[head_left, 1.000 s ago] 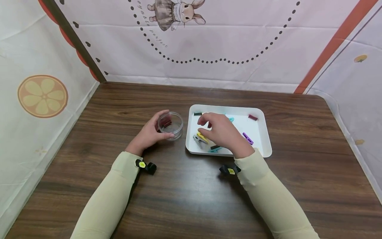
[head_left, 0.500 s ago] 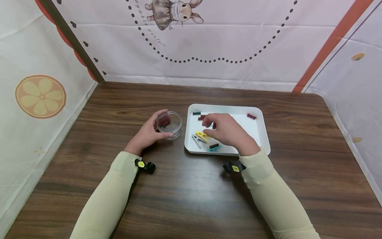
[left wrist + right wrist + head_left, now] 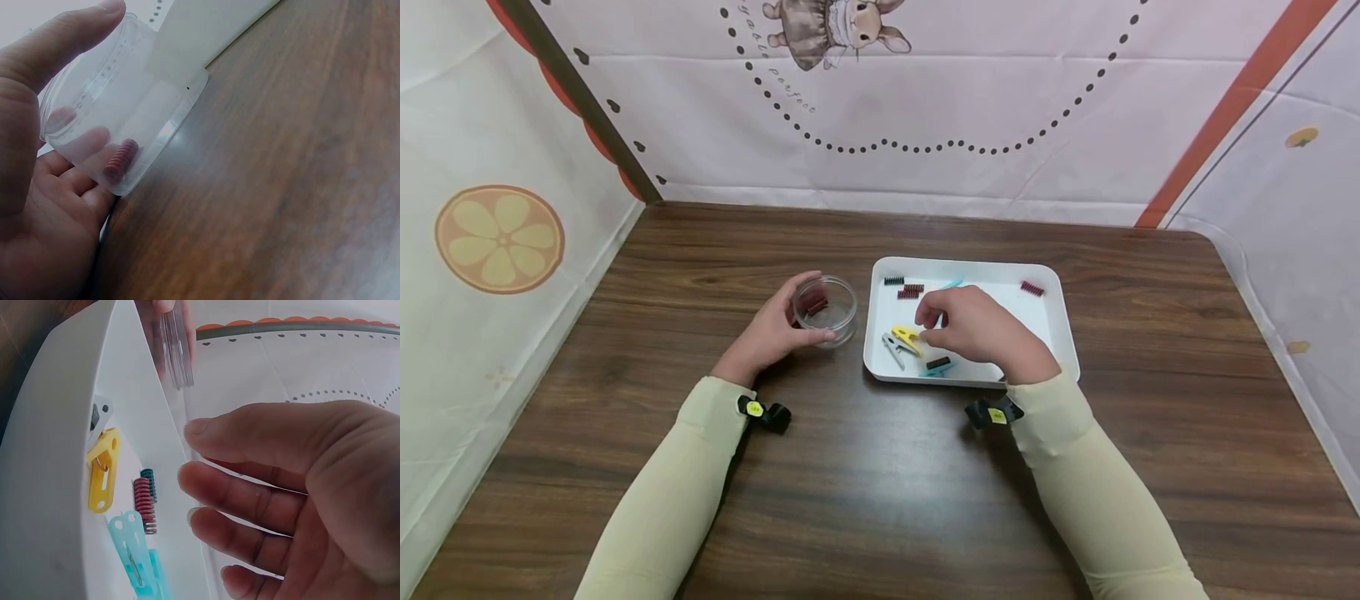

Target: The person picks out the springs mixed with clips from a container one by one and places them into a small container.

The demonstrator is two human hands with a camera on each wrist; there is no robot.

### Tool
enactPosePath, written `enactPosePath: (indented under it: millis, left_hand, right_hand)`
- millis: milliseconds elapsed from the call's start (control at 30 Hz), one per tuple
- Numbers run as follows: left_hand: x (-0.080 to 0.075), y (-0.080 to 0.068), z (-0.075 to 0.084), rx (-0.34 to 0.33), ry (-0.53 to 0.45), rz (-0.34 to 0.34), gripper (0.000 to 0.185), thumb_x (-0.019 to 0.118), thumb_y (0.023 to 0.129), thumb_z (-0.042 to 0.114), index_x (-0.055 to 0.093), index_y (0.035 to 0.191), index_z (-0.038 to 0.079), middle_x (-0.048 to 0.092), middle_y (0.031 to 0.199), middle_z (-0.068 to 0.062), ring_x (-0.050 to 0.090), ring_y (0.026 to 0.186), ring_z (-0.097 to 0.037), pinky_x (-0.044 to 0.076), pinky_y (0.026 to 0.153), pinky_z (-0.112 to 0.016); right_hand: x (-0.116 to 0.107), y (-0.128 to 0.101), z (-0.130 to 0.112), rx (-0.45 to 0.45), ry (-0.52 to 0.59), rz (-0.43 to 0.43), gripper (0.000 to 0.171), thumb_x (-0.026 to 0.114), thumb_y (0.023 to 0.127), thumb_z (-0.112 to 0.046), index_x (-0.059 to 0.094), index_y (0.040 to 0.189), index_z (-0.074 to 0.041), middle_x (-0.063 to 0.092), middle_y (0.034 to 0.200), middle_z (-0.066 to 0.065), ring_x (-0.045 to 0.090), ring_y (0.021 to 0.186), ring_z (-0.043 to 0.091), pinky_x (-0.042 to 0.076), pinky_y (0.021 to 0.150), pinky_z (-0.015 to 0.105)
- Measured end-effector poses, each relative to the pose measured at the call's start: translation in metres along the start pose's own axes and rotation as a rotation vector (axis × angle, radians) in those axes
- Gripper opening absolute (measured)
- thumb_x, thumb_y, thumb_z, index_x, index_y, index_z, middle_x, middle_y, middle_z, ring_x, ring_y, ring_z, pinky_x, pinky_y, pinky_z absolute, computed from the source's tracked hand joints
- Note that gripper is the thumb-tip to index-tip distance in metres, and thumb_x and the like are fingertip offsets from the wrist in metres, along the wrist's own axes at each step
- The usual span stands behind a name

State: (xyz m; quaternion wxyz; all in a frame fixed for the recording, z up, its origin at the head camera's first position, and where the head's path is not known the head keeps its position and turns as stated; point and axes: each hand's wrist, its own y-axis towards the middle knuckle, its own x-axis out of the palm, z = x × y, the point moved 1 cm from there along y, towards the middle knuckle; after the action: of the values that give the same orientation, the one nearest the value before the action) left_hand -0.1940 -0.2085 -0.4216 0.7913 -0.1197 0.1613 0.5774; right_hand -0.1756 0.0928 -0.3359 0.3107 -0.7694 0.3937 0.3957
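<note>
- Left hand [image 3: 778, 327]: thumb and fingers wrapped round the clear cup [image 3: 842, 315], which stands on the surface [image 3: 880, 500] just left of frame centre.
- At least one red spring [image 3: 122, 159] lies in the bottom of the cup.
- Right hand [image 3: 976, 329]: fingers loosely bent, gap between thumb and index, nothing held. Hovers over the white tray [image 3: 1002, 287], right of centre, touching no part we can see.
- Springs in the tray: green spring [image 3: 894, 282] upper left, reddish pair [image 3: 909, 294] just below it, dark spring [image 3: 938, 362] near the bottom edge, magenta spring [image 3: 1032, 288] upper right.
- Clips mixed in: yellow clip [image 3: 905, 334] and grey clip [image 3: 895, 353] lower left, teal clip [image 3: 937, 372] by the dark spring, light-blue clip [image 3: 953, 283] partly behind the right hand.
- Step in hand, our read: picking a spring from the tray, left hand steadying the cup.
- Next move calls for: right fingertips lowered onto one spring, narrow pinch, no clip dragged along. The pair lies close together, so we'd split it carefully.
</note>
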Motion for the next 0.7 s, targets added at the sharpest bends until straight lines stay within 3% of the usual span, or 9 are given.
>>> enactPosePath:
  millis: [300, 500, 700]
  left_hand:
    - [-0.001, -0.005, 0.02, -0.016, -0.005, -0.028, 0.092, 0.085, 0.075, 0.017, 0.031, 0.149, 0.015, 0.043, 0.148, -0.013, 0.042, 0.136, -0.031, 0.031, 0.114, -0.05]
    - [0.0, 0.0, 0.001, 0.008, 0.017, -0.008, 0.093, 0.087, 0.073, 0.028, 0.032, 0.148, 0.024, 0.046, 0.146, -0.006, 0.044, 0.134, -0.023, 0.032, 0.114, -0.049]
    - [-0.001, 0.002, -0.001, -0.012, -0.004, -0.013, 0.094, 0.086, 0.073, 0.022, 0.031, 0.149, 0.021, 0.045, 0.148, -0.006, 0.043, 0.136, -0.023, 0.031, 0.115, -0.048]
  right_hand:
    - [0.0, 0.0, 0.006, 0.0, -0.011, -0.044, 0.013, 0.069, 0.085, -0.016, 0.069, 0.097, -0.015, 0.068, 0.091, -0.002, 0.058, 0.08, 0.016, 0.048, 0.074, 0.032]
    - [0.002, 0.001, 0.012, -0.024, -0.007, -0.065, 0.009, 0.068, 0.085, -0.014, 0.069, 0.093, -0.016, 0.068, 0.09, -0.002, 0.058, 0.081, 0.016, 0.048, 0.073, 0.031]
    - [0.003, 0.002, 0.015, -0.024, 0.002, -0.098, 0.006, 0.067, 0.085, -0.014, 0.069, 0.089, -0.017, 0.068, 0.089, -0.002, 0.057, 0.08, 0.015, 0.047, 0.071, 0.03]
